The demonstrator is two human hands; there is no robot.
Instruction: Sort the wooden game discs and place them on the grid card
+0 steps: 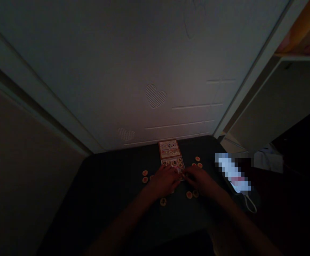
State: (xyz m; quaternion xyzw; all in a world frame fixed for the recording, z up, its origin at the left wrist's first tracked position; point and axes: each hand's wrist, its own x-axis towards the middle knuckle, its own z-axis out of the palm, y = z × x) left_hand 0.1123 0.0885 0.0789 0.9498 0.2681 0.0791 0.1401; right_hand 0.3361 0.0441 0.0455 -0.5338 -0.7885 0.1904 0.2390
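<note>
A small box [170,148] with a printed lid lies open on a dark table, its lid folded back toward the wall. Several round Chinese chess pieces [174,163] sit in its tray. Reaching over the tray's left and front part is my left hand [166,179], fingers bent together. My right hand [196,177] is at the tray's right edge, fingers curled in a pinch. The fingertips of both hands almost meet; dim light hides whatever is between them. Loose chess pieces lie left of the box [145,173], right of it [197,159] and nearer me [163,202].
The dark tabletop [112,192] meets a pale panel [133,106] with embossed hearts. On the right lies a lit phone [233,173], its screen blurred, with a white strap [250,204]. A pale cabinet [277,99] stands farther right.
</note>
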